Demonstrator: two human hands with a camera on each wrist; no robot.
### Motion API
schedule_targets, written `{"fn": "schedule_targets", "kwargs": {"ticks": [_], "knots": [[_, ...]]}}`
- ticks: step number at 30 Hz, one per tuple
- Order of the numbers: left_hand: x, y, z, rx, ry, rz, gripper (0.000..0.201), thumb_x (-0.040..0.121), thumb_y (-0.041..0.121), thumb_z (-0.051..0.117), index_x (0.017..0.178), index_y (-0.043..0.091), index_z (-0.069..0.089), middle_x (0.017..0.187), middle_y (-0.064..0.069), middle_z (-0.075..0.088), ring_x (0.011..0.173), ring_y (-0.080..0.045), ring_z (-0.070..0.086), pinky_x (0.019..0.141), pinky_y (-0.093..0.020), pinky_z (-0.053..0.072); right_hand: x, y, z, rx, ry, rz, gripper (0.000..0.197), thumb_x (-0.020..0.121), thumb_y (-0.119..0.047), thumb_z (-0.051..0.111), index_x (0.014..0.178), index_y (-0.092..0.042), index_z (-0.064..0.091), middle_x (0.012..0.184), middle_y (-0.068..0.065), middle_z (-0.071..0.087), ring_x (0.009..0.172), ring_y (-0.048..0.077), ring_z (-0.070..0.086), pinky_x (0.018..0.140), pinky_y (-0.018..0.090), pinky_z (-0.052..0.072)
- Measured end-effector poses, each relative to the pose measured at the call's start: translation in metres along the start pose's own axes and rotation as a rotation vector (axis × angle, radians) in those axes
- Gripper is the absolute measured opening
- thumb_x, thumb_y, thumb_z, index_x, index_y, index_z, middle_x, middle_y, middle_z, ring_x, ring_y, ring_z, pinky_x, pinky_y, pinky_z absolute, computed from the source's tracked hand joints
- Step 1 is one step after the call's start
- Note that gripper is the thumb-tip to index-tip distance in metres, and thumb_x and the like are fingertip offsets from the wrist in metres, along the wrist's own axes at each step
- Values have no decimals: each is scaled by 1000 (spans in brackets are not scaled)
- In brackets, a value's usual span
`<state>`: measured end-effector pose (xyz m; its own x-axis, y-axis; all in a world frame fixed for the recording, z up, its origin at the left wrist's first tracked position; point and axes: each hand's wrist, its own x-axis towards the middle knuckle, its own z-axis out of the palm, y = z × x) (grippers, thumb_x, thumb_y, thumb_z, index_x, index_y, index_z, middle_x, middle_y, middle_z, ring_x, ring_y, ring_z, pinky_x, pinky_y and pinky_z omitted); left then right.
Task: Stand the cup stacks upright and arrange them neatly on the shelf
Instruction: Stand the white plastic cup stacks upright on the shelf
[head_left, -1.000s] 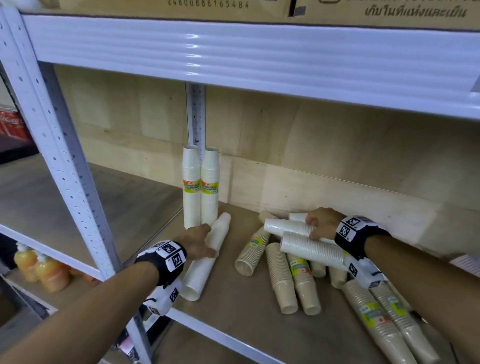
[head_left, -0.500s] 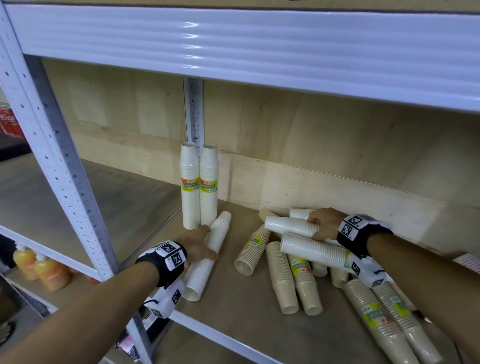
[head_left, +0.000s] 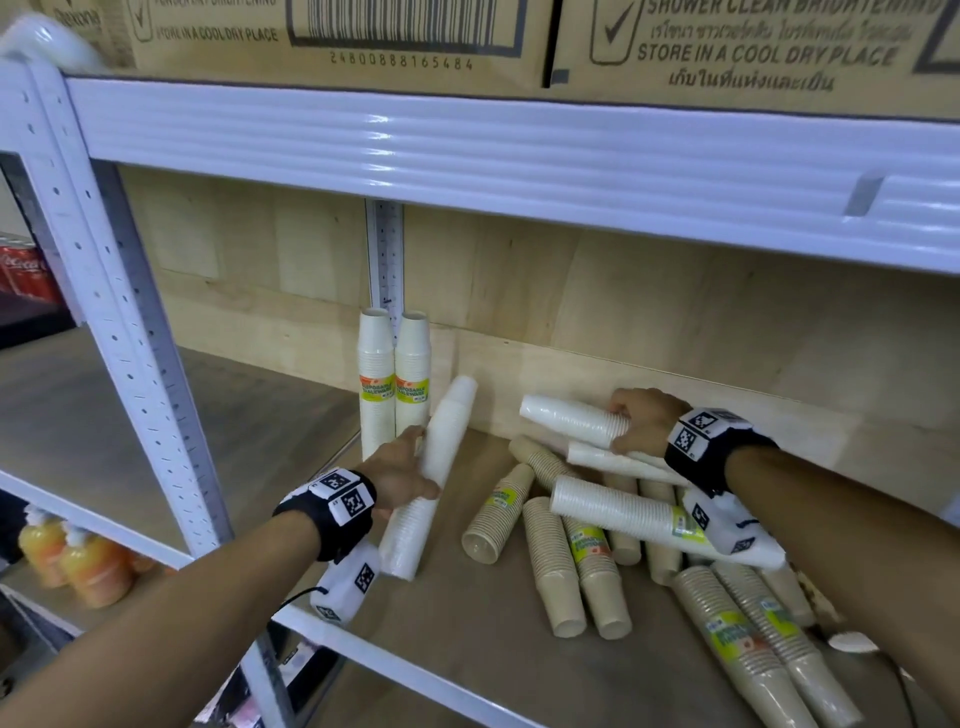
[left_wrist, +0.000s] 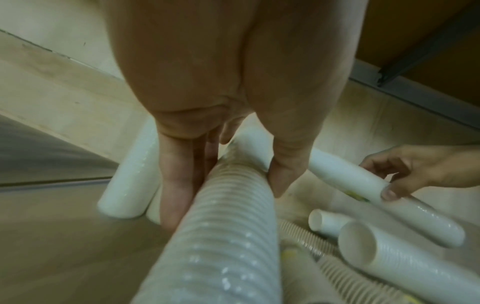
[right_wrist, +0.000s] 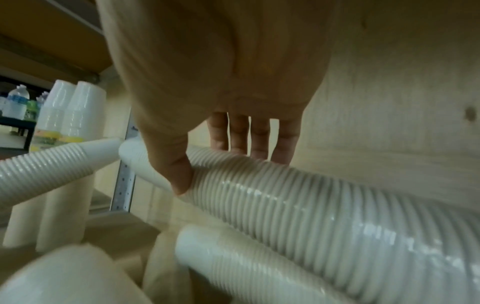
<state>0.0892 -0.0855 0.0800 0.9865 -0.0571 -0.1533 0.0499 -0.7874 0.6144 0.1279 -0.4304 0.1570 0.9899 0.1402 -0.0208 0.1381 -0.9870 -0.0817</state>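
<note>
Two white cup stacks (head_left: 395, 382) stand upright at the back of the shelf by the rear post. My left hand (head_left: 410, 475) grips a long white cup stack (head_left: 434, 467) (left_wrist: 223, 222) that is tilted, its far end raised toward the upright pair. My right hand (head_left: 636, 421) holds another white stack (head_left: 569, 421) (right_wrist: 298, 197) lifted above the heap, thumb in front and fingers behind it. Several beige and white stacks (head_left: 571, 545) lie jumbled on the shelf board (head_left: 467, 639) below.
The upper shelf beam (head_left: 519, 150) overhangs close above, with cardboard boxes (head_left: 363, 36) on it. A white upright post (head_left: 119, 322) stands at the left. Orange bottles (head_left: 78, 566) sit on a lower shelf at the left.
My left hand has tilted its white stack up off the board. My right hand has lifted its white stack clear of the heap. The camera has tipped upward.
</note>
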Motion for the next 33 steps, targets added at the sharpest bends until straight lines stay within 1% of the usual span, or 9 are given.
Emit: {"fn": "schedule_targets", "kwargs": {"ticks": [3, 6, 8, 11, 13, 19, 26, 29, 33], "knots": [[-3, 13, -13, -66, 78, 62, 96, 74, 21, 80, 149, 18, 21, 121, -4, 57, 109, -24, 56, 86, -36, 50, 1, -19, -23, 55, 112, -17, 53, 70, -39, 77, 114, -26, 51, 110, -3, 62, 89, 16, 57, 71, 28, 42], [-9, 24, -27, -108, 166, 110, 75, 73, 14, 81, 132, 16, 35, 111, 1, 54, 103, -21, 55, 83, -33, 45, 3, -45, -40, 139, 212, -54, 72, 69, -41, 78, 131, -21, 47, 123, -1, 60, 101, 21, 61, 83, 34, 50], [-14, 28, -39, -132, 218, 118, 64, 73, 14, 81, 121, 16, 39, 108, 0, 56, 101, -23, 57, 81, -34, 47, 4, -66, -49, 187, 265, -62, 77, 67, -45, 76, 134, -23, 44, 123, 0, 60, 102, 23, 61, 86, 37, 52], [-22, 28, -56, -176, 284, 115, 63, 71, 14, 81, 119, 16, 40, 107, -2, 56, 99, -23, 58, 83, -41, 52, 4, -101, -58, 317, 324, -105, 62, 65, -45, 75, 119, -24, 54, 111, -2, 63, 92, 22, 62, 79, 36, 53], [-27, 27, -67, -205, 320, 111, 66, 69, 14, 81, 120, 16, 39, 109, -4, 57, 99, -24, 59, 85, -45, 54, 2, -125, -58, 434, 346, -129, 53, 65, -43, 76, 108, -22, 54, 104, -2, 63, 87, 22, 62, 76, 35, 53], [-38, 15, -79, -257, 405, 75, 64, 71, 8, 81, 116, 17, 35, 105, -2, 56, 98, -24, 57, 77, -39, 51, -3, -189, -31, 729, 282, -162, 55, 66, -34, 78, 108, -17, 45, 105, 2, 58, 89, 24, 60, 73, 35, 52], [-44, -8, -66, -287, 395, 38, 70, 70, 8, 81, 125, 14, 39, 110, -4, 60, 102, -24, 59, 85, -43, 53, -7, -234, 28, 888, 169, -145, 57, 65, -25, 79, 109, -17, 43, 106, 2, 59, 92, 24, 61, 74, 35, 53], [-43, -19, -55, -288, 382, 16, 71, 69, 9, 82, 127, 15, 41, 116, -4, 60, 105, -23, 58, 87, -40, 51, -9, -241, 48, 941, 136, -150, 64, 63, -24, 79, 114, -17, 42, 111, 2, 58, 98, 23, 60, 81, 38, 54], [-41, -31, -41, -306, 360, -4, 75, 69, 10, 81, 131, 19, 40, 118, 0, 60, 108, -21, 57, 89, -38, 51, -9, -245, 65, 983, 116, -126, 69, 61, -18, 80, 120, -13, 45, 117, 5, 57, 106, 23, 59, 87, 38, 52]]}}
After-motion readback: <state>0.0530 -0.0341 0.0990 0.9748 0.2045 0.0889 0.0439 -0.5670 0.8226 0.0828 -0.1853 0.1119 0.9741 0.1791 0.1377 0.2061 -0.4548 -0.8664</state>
